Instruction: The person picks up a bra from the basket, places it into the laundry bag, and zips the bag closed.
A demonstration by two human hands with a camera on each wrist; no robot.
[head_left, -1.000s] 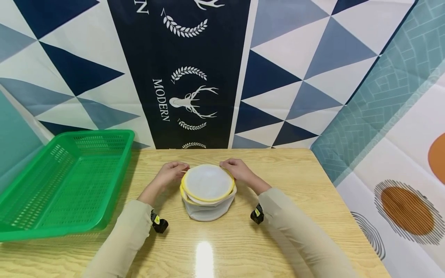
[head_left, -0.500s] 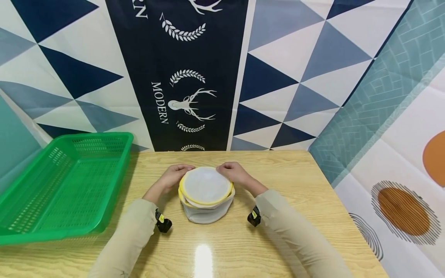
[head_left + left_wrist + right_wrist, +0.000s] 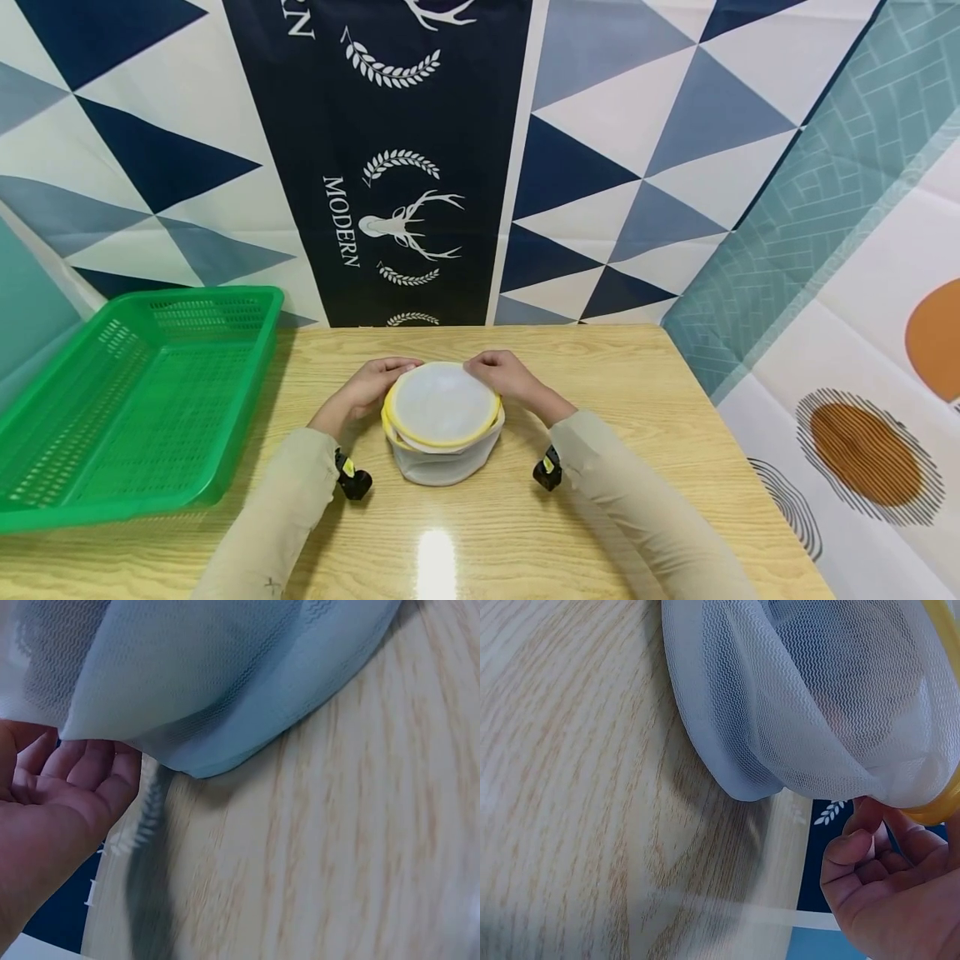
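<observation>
A round white mesh bag (image 3: 446, 405) with yellow trim sits on the table, its flat circular top facing up and its soft side sagging toward me. At its far left edge my left hand (image 3: 372, 383) holds the rim; in the left wrist view its curled fingers (image 3: 94, 766) are partly covered by the mesh. My right hand (image 3: 507, 377) pinches the far right of the top. The right wrist view shows thumb and fingers at the yellow trim (image 3: 936, 804), with the mesh side hanging in folds below. The bag's underside is hidden.
A green plastic basket (image 3: 253, 400) with perforated walls stands to the left on the wooden table (image 3: 600, 367). Patterned wall covering rises behind the table's far edge. A small black camera is strapped to each wrist.
My left hand has shifted right and closer in along the rim of the mesh bag. My right hand has edged slightly left over the top. The bag has stayed nearly in place.
</observation>
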